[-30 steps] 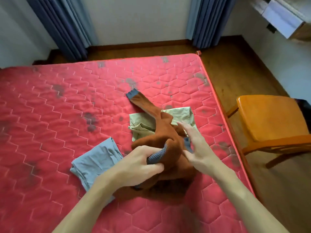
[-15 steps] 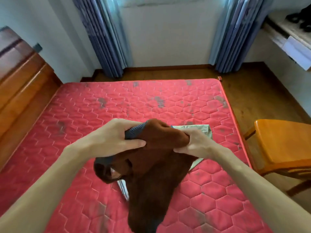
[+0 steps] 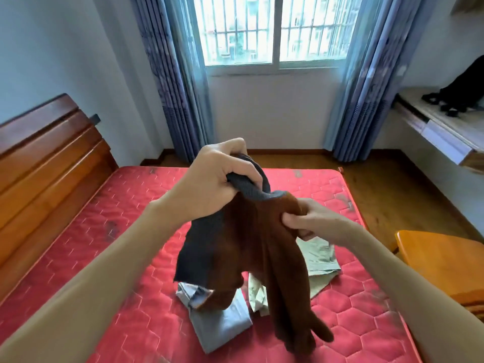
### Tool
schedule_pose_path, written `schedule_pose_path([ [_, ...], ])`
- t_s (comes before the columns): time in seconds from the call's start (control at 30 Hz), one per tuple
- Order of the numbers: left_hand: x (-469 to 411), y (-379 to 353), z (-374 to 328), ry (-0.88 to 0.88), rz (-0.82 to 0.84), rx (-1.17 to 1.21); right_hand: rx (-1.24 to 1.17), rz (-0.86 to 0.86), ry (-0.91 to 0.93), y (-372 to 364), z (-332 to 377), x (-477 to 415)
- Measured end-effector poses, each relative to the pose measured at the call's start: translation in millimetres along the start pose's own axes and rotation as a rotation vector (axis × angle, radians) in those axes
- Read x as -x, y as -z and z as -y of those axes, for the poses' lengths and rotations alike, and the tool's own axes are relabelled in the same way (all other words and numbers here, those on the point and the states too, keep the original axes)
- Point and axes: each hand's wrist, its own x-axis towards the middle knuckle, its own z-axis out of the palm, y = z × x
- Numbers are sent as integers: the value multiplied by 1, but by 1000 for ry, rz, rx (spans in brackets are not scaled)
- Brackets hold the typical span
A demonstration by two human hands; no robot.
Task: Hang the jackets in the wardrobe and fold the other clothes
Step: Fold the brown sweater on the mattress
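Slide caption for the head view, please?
Left hand and right hand hold a brown garment above folded clothes on a red mattress.

**Lighting and Picture Quality**

Daylight enters through the barred, white-framed sliding window [image 3: 272, 32] straight ahead; its panes are overexposed. The room is evenly bright. The brown knitted garment with grey ribbed trim [image 3: 251, 244] is backlit, reads dark, and is blurred at its hanging ends. The blue pleated curtains [image 3: 170, 87] lean inward from wide-angle distortion.

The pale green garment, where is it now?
In the head view the pale green garment lies on the red mattress, right of centre, partly behind the brown jacket, beside the folded light blue garment.
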Motion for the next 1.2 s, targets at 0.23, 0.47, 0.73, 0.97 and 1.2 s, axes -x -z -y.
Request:
schedule_pose_path([
  [0.23,1,27,30,287,-63,-36,510,-773,329,28,33,2],
  [0.47,-11,40,61,393,186,-171,702,-971,534,35,80,-2],
  [0.73,-1,16,103,459,133,-152,833,-917,382,78,99,10],
  [0.97,-28,15,142,200,126,-489,1108,-519,-117,144,121,27],
  [1.2,-112,45,133,72,195,-660,1439,-658,-206,216,117,4],
])
